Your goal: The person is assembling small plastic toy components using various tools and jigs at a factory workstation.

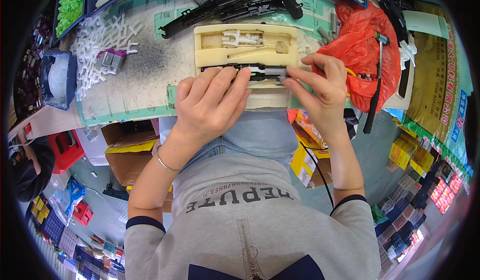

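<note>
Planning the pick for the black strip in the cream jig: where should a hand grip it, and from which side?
Judging by its pose, take the black strip by its ends, from above. It lies lengthwise in a slot of the cream jig, so its long sides look walled in. The left hand presses its left part; the right hand pinches the grey right end.

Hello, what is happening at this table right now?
A person works on a long black part that lies in a cream jig at the table edge. The left hand presses its fingers on the part, and the right hand pinches its grey end. More black parts lie behind the jig, a pile of white clips is to the left, and a red bag is to the right.
</note>
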A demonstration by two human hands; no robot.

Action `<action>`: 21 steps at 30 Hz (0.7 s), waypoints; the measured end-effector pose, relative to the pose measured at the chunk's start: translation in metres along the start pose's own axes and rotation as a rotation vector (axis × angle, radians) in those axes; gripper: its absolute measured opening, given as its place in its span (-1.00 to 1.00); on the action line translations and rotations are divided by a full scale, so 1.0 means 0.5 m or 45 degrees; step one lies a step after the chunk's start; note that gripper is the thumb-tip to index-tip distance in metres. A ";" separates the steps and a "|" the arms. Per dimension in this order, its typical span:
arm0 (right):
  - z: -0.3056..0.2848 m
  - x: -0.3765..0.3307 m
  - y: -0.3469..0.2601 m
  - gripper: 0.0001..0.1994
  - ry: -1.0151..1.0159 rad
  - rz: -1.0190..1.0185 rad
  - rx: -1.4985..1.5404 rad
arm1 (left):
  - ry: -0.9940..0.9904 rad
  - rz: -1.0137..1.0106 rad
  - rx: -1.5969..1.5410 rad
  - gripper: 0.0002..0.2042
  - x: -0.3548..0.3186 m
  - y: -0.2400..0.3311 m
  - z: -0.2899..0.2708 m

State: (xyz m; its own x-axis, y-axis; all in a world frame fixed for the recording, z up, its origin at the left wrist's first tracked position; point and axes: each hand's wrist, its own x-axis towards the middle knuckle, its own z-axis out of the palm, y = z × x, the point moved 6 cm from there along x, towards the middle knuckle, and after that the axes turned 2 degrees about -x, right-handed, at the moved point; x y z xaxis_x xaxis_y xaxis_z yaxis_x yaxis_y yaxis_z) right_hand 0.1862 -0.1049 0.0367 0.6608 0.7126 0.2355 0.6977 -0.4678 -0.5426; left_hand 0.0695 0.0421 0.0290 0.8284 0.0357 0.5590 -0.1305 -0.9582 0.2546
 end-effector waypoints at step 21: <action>-0.022 0.139 -0.051 -0.71 0.145 -0.177 -0.089 | 0.069 -0.197 0.114 -0.84 0.040 -0.182 -0.078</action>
State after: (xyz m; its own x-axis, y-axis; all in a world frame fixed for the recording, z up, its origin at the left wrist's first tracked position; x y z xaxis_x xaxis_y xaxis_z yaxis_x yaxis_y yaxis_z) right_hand 0.2176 -0.0491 0.0758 0.5808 0.7113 0.3959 0.7995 -0.4070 -0.4418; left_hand 0.0766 0.1411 0.0479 0.8042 0.1971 0.5607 0.0471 -0.9616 0.2705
